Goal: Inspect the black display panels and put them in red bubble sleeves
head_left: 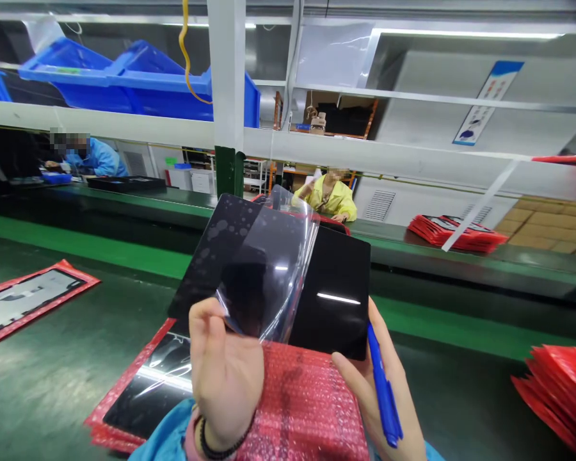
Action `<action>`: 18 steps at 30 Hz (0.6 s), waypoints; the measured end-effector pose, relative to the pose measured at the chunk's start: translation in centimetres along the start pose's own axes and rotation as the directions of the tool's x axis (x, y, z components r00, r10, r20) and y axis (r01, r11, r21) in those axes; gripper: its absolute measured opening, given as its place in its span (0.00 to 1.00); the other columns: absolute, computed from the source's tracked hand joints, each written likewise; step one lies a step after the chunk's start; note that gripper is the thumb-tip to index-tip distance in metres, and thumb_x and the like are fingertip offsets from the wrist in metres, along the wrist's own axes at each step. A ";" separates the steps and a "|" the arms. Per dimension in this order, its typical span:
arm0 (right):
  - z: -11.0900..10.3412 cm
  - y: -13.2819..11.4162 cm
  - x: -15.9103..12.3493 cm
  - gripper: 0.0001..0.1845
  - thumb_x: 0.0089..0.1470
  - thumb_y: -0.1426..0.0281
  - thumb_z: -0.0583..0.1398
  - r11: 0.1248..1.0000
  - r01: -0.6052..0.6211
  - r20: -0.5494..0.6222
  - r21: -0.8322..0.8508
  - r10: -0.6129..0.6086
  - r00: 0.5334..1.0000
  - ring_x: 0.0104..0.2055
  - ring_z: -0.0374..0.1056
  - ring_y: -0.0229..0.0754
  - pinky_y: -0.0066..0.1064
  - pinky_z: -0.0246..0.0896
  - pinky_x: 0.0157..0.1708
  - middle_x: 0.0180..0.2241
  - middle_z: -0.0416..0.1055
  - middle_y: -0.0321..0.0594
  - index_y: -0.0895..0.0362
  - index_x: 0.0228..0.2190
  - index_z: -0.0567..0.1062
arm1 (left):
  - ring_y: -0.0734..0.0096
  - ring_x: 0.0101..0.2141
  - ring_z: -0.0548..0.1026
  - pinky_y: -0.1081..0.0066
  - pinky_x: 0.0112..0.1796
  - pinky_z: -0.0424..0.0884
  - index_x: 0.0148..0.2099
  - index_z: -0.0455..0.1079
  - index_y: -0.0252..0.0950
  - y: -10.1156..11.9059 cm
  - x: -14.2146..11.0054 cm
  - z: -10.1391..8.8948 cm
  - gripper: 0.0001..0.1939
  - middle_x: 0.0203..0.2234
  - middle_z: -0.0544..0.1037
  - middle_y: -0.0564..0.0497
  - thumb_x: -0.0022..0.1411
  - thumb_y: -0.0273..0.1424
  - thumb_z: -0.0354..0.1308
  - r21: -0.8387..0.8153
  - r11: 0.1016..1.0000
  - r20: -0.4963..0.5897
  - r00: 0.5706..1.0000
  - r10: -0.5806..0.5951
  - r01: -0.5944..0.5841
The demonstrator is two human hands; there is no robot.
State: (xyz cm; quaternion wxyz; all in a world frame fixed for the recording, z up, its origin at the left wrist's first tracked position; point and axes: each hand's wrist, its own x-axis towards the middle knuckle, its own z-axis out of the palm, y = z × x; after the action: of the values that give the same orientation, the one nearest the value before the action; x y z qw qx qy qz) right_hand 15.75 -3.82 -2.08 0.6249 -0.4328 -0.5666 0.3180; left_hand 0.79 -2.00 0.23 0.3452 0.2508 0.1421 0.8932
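Note:
A black glass screen panel [338, 275] is tilted up in front of me. My right hand [384, 378] grips its right edge, thumb in front, with a blue pen [384, 390] lying along the same hand. My left hand [225, 365] pinches the lower corner of a clear protective film [278, 269], which is curled back across the panel. The film's left part still lies on the glass with bubbles showing. Below the panel is a red bubble-wrap sheet [307, 403]. Left of it, another black screen panel [153, 384] lies on red wrap.
A panel in red wrap [33, 294] lies at the far left of the green bench [77, 371]. Red bubble-wrap sheets [557, 390] are stacked at right. Across the line sit a person in yellow [329, 195] and one in blue [100, 157]. Blue bins [139, 83] stand above.

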 end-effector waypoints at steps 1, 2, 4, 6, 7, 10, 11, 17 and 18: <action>0.0 -0.2 -0.2 0.37 0.56 0.66 0.61 0.997 -0.001 0.018 0.079 0.000 1.000 0.68 0.45 0.49 0.46 0.48 0.64 0.67 0.51 0.36 0.46 0.63 0.54 | 0.69 0.34 0.74 0.68 0.38 0.72 0.37 0.69 0.40 0.1 0.7 -0.1 0.03 0.32 0.74 0.53 0.63 0.32 0.55 0.001 0.999 -0.032 0.999 -0.037 0.037; 0.1 -0.4 -0.3 0.35 0.57 0.66 0.60 0.987 -0.013 0.050 0.159 0.005 0.999 0.67 0.48 0.49 0.45 0.51 0.63 0.66 0.53 0.36 0.44 0.63 0.54 | 0.70 0.35 0.74 0.69 0.39 0.72 0.37 0.69 0.40 0.2 1.4 -0.1 0.03 0.32 0.74 0.53 0.63 0.31 0.55 -0.003 0.997 -0.064 0.995 -0.082 0.082; 0.0 -0.8 -0.6 0.35 0.58 0.67 0.59 0.958 -0.059 0.131 0.282 0.023 0.991 0.64 0.55 0.51 0.45 0.59 0.59 0.64 0.57 0.37 0.42 0.63 0.54 | 0.69 0.36 0.74 0.69 0.40 0.71 0.36 0.69 0.40 0.4 2.6 -0.3 0.03 0.32 0.75 0.54 0.63 0.30 0.54 -0.028 0.985 -0.105 0.979 -0.173 0.171; -0.1 -1.1 -0.9 0.35 0.57 0.67 0.59 0.937 -0.107 0.185 0.333 0.046 0.982 0.60 0.63 0.53 0.45 0.64 0.54 0.62 0.62 0.39 0.41 0.63 0.54 | 0.69 0.37 0.75 0.67 0.40 0.71 0.36 0.69 0.40 0.3 3.5 -0.3 0.04 0.33 0.76 0.54 0.63 0.30 0.53 -0.047 0.972 -0.109 0.966 -0.236 0.232; -0.2 -1.2 -1.1 0.35 0.57 0.67 0.59 0.931 -0.113 0.196 0.348 0.046 0.980 0.58 0.65 0.54 0.45 0.65 0.53 0.60 0.64 0.40 0.41 0.63 0.55 | 0.69 0.36 0.75 0.67 0.40 0.71 0.35 0.69 0.39 0.3 3.8 -0.3 0.05 0.32 0.77 0.54 0.62 0.29 0.53 -0.055 0.967 -0.109 0.961 -0.254 0.250; -0.3 -1.2 -1.4 0.32 0.56 0.65 0.60 0.928 -0.109 0.211 0.355 0.034 0.977 0.54 0.69 0.54 0.47 0.65 0.52 0.55 0.70 0.41 0.40 0.61 0.60 | 0.69 0.34 0.76 0.68 0.39 0.71 0.35 0.69 0.39 0.1 4.2 -0.3 0.04 0.30 0.77 0.55 0.62 0.29 0.53 -0.063 0.960 -0.120 0.953 -0.279 0.273; -0.4 -1.1 -1.4 0.32 0.55 0.63 0.60 0.931 -0.105 0.214 0.349 0.029 0.976 0.54 0.69 0.55 0.47 0.64 0.52 0.53 0.72 0.41 0.40 0.60 0.61 | 0.70 0.34 0.76 0.68 0.39 0.71 0.35 0.69 0.39 0.1 4.2 -0.3 0.04 0.30 0.77 0.55 0.61 0.29 0.54 -0.063 0.959 -0.124 0.952 -0.281 0.276; -0.3 -1.1 -1.1 0.29 0.49 0.58 0.65 0.928 -0.170 0.212 0.332 0.103 0.972 0.43 0.74 0.53 0.45 0.68 0.44 0.41 0.78 0.44 0.46 0.53 0.71 | 0.71 0.32 0.75 0.70 0.38 0.70 0.33 0.70 0.39 0.0 4.6 -0.1 0.04 0.28 0.76 0.57 0.59 0.27 0.54 -0.050 0.960 -0.193 0.940 -0.280 0.276; -0.2 -1.2 -1.0 0.26 0.48 0.58 0.66 0.919 -0.194 0.213 0.342 0.125 0.969 0.40 0.74 0.51 0.42 0.69 0.41 0.38 0.78 0.42 0.46 0.50 0.73 | 0.72 0.32 0.74 0.71 0.37 0.70 0.33 0.70 0.39 0.0 4.8 -0.1 0.04 0.27 0.76 0.57 0.58 0.27 0.55 -0.038 0.962 -0.200 0.942 -0.271 0.269</action>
State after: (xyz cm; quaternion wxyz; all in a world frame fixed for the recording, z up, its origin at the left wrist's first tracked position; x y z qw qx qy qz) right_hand 15.70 -5.32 -1.42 0.6095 -0.3237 -0.5177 0.5057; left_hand -2.31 1.31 1.78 0.4492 0.1344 0.2050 0.8592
